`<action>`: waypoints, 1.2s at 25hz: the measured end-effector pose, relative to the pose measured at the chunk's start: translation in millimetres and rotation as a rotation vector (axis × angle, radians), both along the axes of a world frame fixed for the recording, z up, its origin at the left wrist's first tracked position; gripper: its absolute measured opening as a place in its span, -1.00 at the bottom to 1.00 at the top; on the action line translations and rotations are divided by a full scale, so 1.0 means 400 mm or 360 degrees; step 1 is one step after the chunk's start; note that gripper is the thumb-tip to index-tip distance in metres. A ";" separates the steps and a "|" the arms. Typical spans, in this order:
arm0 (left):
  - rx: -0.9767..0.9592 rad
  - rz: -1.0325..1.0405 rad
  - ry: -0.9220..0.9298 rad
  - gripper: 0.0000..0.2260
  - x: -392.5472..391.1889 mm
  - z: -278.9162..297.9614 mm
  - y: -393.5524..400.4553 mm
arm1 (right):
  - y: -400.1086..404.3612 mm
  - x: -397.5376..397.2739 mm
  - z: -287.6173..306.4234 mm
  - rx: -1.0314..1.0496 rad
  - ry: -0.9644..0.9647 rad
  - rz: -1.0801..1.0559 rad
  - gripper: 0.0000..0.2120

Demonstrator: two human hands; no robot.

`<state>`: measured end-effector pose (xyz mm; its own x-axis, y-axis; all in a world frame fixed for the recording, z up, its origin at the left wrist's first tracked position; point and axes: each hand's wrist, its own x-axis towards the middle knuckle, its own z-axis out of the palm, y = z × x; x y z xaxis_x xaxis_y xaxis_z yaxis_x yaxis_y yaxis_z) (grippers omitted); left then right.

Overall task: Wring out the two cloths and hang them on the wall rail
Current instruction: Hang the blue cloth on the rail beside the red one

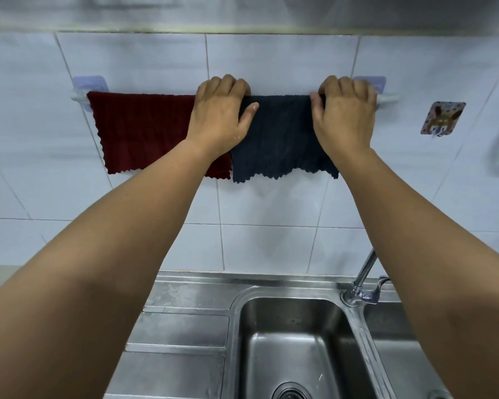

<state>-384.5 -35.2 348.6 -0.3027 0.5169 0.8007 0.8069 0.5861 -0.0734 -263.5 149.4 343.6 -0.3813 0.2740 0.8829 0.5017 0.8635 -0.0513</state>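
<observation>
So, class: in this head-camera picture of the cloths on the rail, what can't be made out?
Head view only:
- Rail behind the dark blue cloth: covered by it and both hands.
- Left hand and right hand fingertips: curled out of sight.
- Sink drain: cut by the bottom edge.
- Red cloth right edge: behind the forearm.

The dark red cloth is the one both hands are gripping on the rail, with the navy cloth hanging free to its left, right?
Not quite: the colours are swapped. The head view shows the left hand and right hand gripping the navy cloth at its top edge on the rail. The dark red cloth is the one hanging free to its left.
</observation>
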 end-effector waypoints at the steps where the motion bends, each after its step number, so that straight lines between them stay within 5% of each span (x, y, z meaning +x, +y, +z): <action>1: -0.0024 0.0003 -0.0012 -0.62 -0.002 0.002 0.001 | 0.001 -0.002 0.002 -0.0011 -0.0013 -0.0003 -0.60; 30: 0.0056 0.0136 0.0081 -0.65 -0.011 -0.045 -0.028 | 0.003 0.015 -0.039 -0.0040 0.0106 0.0092 -0.70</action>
<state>-389.1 -46.6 330.5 -0.3025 0.4621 0.8336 0.7498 0.6554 -0.0912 -257.5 150.4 328.0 -0.3380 0.2753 0.9000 0.4458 0.8890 -0.1045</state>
